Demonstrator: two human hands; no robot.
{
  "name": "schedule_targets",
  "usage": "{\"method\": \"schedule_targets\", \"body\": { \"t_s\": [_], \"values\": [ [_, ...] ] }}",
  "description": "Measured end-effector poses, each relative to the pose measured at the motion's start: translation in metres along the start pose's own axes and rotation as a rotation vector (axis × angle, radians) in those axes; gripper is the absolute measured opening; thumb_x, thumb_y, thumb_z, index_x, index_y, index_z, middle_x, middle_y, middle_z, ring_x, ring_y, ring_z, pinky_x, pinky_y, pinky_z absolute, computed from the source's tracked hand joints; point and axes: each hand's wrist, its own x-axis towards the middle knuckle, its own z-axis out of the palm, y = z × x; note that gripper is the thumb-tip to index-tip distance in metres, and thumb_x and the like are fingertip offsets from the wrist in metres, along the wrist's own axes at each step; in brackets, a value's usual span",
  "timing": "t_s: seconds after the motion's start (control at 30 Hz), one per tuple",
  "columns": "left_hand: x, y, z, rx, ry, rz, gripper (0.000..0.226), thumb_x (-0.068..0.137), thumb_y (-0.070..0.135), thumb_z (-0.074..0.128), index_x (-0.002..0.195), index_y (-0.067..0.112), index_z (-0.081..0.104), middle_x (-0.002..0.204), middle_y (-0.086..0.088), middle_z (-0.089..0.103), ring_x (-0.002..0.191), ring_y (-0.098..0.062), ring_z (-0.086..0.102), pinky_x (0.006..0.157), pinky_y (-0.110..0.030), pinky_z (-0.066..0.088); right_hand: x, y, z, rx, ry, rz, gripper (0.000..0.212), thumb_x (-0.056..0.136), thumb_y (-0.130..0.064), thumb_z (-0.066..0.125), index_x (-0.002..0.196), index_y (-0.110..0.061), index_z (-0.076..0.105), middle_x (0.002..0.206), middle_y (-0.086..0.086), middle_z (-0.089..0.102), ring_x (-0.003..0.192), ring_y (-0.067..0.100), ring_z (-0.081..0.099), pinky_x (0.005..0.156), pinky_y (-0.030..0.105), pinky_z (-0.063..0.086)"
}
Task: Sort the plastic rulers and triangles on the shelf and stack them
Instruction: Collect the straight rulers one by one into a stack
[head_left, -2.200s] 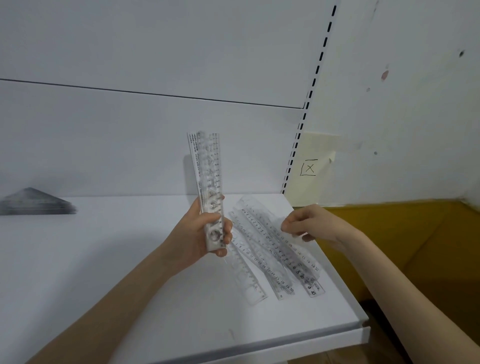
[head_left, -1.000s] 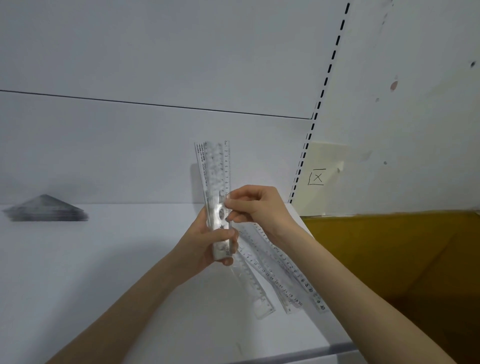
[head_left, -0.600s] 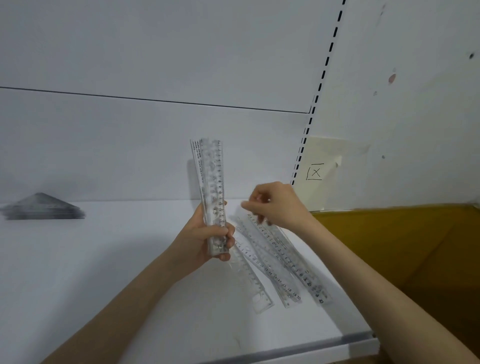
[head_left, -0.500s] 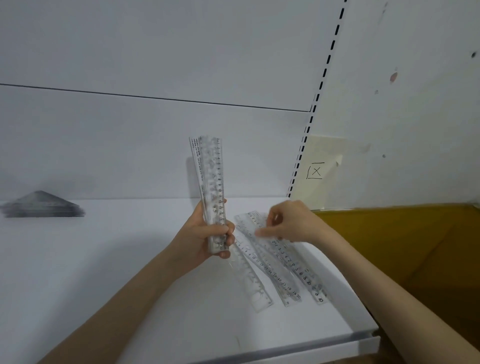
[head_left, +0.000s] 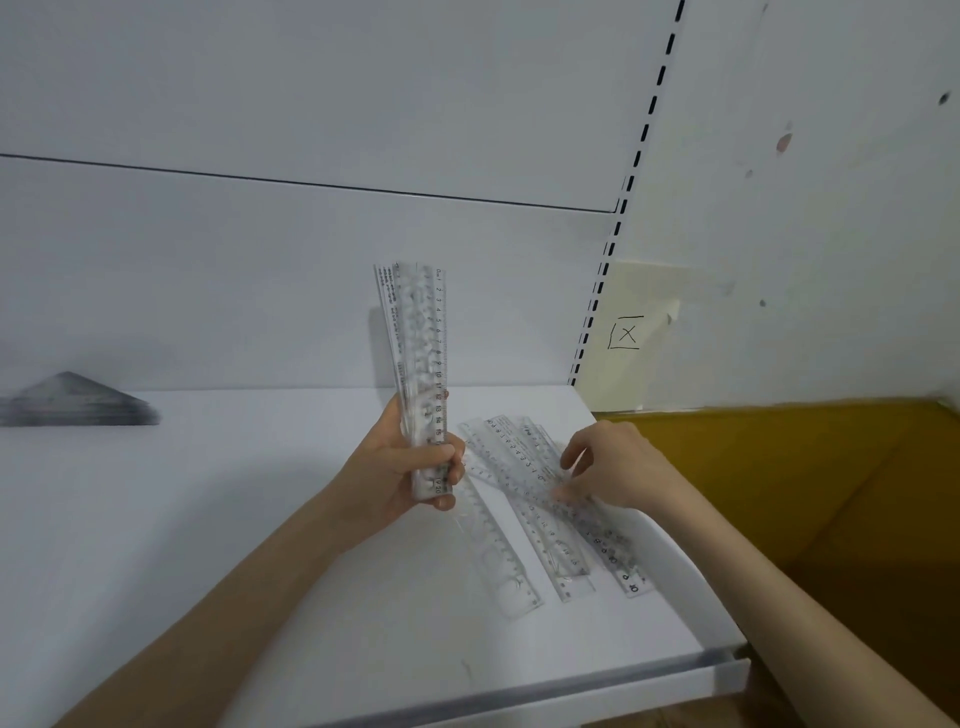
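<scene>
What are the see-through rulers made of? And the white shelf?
The rulers in the left hand look like clear, glossy plastic: the wall shows through them behind printed black numbers. The shelf is smooth, plain white, likely painted metal or laminate; hard to tell.

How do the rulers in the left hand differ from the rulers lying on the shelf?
The held rulers stand upright in one bundle, gripped by the left hand; the loose rulers lie flat on the shelf, fanned, touched by the right hand. Both are clear plastic.
</scene>
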Motion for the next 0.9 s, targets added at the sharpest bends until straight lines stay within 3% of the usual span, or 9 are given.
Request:
{"method": "schedule_targets", "body": {
  "t_s": [0.23, 0.4, 0.5, 0.57, 0.63, 0.7, 0.8, 0.9],
  "values": [
    [0.0, 0.001, 0.001, -0.006, 0.004, -0.003, 0.053, 0.073, -0.006, 0.058, 0.11, 0.03, 0.048, 0.078, -0.015, 0.051, 0.061, -0.025, 0.051, 0.049, -0.031, 0.04, 0.002, 0.012, -0.006, 0.091, -0.017, -0.058, 0.006, 0.083, -0.018, 0.07, 0.088, -0.022, 0.071, 0.084, -0.009, 0.065, 0.083, 0.01, 0.062, 0.075, 0.023, 0.051],
    [0.0, 0.0, 0.002, -0.004, 0.004, -0.011, 0.053, 0.073, -0.006, 0.058, 0.109, 0.031, 0.047, 0.076, -0.015, 0.052, 0.06, -0.025, 0.051, 0.049, -0.031, 0.04, 0.0, 0.017, -0.014, 0.036, -0.038, -0.122, 0.018, 0.097, -0.017, 0.051, 0.09, -0.017, 0.067, 0.087, -0.005, 0.063, 0.069, 0.007, 0.055, 0.057, 0.017, 0.041],
    [0.0, 0.001, 0.003, 0.001, 0.007, -0.015, 0.056, 0.073, -0.006, 0.059, 0.114, 0.03, 0.046, 0.077, -0.014, 0.053, 0.061, -0.025, 0.052, 0.049, -0.031, 0.04, 0.0, 0.017, -0.02, 0.087, -0.021, -0.098, 0.022, 0.1, -0.015, 0.039, 0.086, -0.017, 0.056, 0.085, 0.0, 0.063, 0.067, 0.008, 0.064, 0.057, 0.022, 0.051],
    [0.0, 0.001, 0.003, 0.0, 0.015, -0.017, 0.056, 0.072, -0.005, 0.059, 0.115, 0.029, 0.046, 0.077, -0.013, 0.054, 0.061, -0.025, 0.052, 0.05, -0.031, 0.041, 0.001, 0.018, -0.023, 0.034, 0.039, -0.11, 0.018, 0.1, -0.02, 0.04, 0.087, -0.02, 0.053, 0.084, 0.001, 0.066, 0.065, 0.012, 0.064, 0.064, 0.032, 0.055],
    [0.0, 0.001, 0.003, 0.001, 0.016, -0.017, 0.056, 0.072, -0.005, 0.059, 0.115, 0.028, 0.046, 0.076, -0.013, 0.054, 0.06, -0.024, 0.052, 0.049, -0.031, 0.041, 0.001, 0.019, -0.025, -0.007, 0.112, -0.164, 0.016, 0.096, -0.038, 0.051, 0.097, -0.022, 0.053, 0.081, -0.003, 0.064, 0.067, 0.012, 0.058, 0.065, 0.035, 0.052],
    [-0.001, 0.002, 0.004, 0.0, 0.01, -0.015, 0.054, 0.073, -0.005, 0.059, 0.114, 0.028, 0.046, 0.076, -0.013, 0.053, 0.06, -0.024, 0.052, 0.049, -0.031, 0.04, 0.0, 0.019, -0.028, 0.067, 0.105, -0.214, 0.035, 0.085, -0.047, 0.064, 0.108, -0.026, 0.048, 0.08, -0.007, 0.06, 0.07, 0.011, 0.057, 0.065, 0.034, 0.05],
    [-0.001, 0.002, 0.004, -0.004, 0.014, -0.01, 0.054, 0.073, -0.005, 0.058, 0.113, 0.028, 0.045, 0.075, -0.013, 0.054, 0.06, -0.024, 0.053, 0.05, -0.03, 0.04, 0.0, 0.022, -0.029, 0.046, 0.172, -0.304, 0.034, 0.084, -0.032, 0.07, 0.113, -0.027, 0.051, 0.085, -0.014, 0.06, 0.074, 0.007, 0.06, 0.076, 0.039, 0.054],
    [0.0, 0.002, 0.003, -0.005, 0.028, -0.007, 0.057, 0.072, -0.005, 0.058, 0.116, 0.028, 0.044, 0.075, -0.013, 0.054, 0.06, -0.024, 0.053, 0.05, -0.03, 0.04, 0.003, 0.028, -0.029, -0.068, 0.379, -0.456, 0.029, 0.083, -0.027, 0.065, 0.111, -0.027, 0.058, 0.095, -0.015, 0.066, 0.074, 0.002, 0.061, 0.071, 0.036, 0.055]
  ]
}}
